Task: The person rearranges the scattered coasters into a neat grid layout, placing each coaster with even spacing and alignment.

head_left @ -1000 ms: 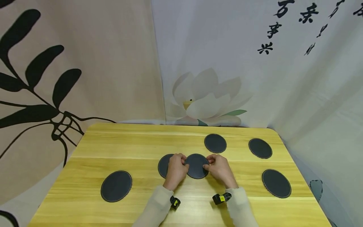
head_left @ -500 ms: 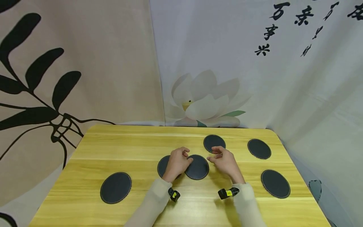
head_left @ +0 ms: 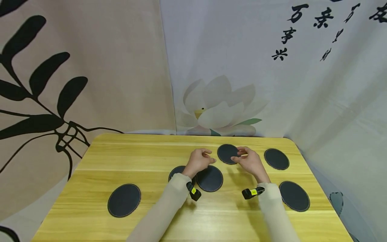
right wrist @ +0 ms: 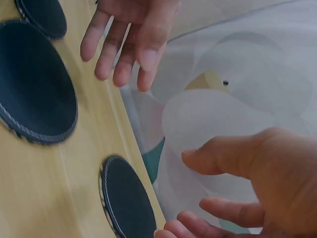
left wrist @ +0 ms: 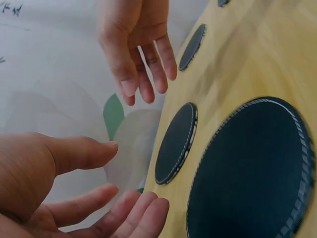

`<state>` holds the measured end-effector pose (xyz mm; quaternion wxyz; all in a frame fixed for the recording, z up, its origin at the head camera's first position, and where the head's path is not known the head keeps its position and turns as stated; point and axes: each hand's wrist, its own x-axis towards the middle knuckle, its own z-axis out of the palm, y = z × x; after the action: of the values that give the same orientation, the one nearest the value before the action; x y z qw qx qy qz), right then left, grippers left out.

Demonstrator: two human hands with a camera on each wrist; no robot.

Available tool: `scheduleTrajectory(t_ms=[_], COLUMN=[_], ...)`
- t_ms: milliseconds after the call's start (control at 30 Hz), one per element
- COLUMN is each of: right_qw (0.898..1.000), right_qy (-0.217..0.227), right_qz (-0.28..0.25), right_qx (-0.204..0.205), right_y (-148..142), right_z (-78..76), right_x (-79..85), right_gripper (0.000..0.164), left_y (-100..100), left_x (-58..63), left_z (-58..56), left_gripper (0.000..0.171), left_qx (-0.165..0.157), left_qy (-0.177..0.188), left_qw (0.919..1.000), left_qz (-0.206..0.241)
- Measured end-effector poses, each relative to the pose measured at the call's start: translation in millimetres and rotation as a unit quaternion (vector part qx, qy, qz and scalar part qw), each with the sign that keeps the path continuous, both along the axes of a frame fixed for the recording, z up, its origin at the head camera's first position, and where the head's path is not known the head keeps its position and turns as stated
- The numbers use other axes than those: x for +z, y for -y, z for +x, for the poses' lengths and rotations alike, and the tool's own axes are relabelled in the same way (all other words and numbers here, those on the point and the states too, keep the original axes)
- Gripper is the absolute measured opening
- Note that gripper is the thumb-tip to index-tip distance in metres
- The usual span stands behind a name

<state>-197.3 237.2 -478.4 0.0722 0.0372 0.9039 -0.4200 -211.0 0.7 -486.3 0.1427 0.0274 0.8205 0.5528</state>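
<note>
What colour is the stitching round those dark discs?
Pale grey, clearest on the nearest disc in the left wrist view.

Six discs (head_left: 210,179) lie on the table (head_left: 145,158) — one far left.

From above, the head view looks forward and down over the desk (head_left: 151,154) to the cloth (head_left: 127,67). Sideways-tilted, the left wrist view looks closely past the left fingers (left wrist: 156,215) toward the right fingers (left wrist: 157,74); the right wrist view mirrors it, sharing two discs (left wrist: 247,168) and the flower (right wrist: 213,119).
</note>
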Motion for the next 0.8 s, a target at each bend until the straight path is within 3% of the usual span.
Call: scheduleTrajectory(t_ms=[167,367,800], right_qw=[1.000,0.999,0.995], right_qy=[0.017,0.048,0.095], right_qz=[0.003,-0.014,-0.025], right_qx=[-0.001,-0.002,0.017], right_y=[-14,-25,-35], right_z=[-13.3,-27.5,-57.7], right_x=[-2.3,-6.4,-22.9], right_gripper=[0.067,0.066,0.058], left_y=[-11,-23,-41], left_x=[-0.7,-0.8,-14.9], left_z=[-16.3,-34.4,-66.8], left_gripper=[0.046,0.045,0.044], left_qx=[0.003,0.021,0.030], left_qy=[0.045,0.079,0.108], left_qw=[0.9983,0.9958,0.9934], left_qz=[0.036,0.040,0.020])
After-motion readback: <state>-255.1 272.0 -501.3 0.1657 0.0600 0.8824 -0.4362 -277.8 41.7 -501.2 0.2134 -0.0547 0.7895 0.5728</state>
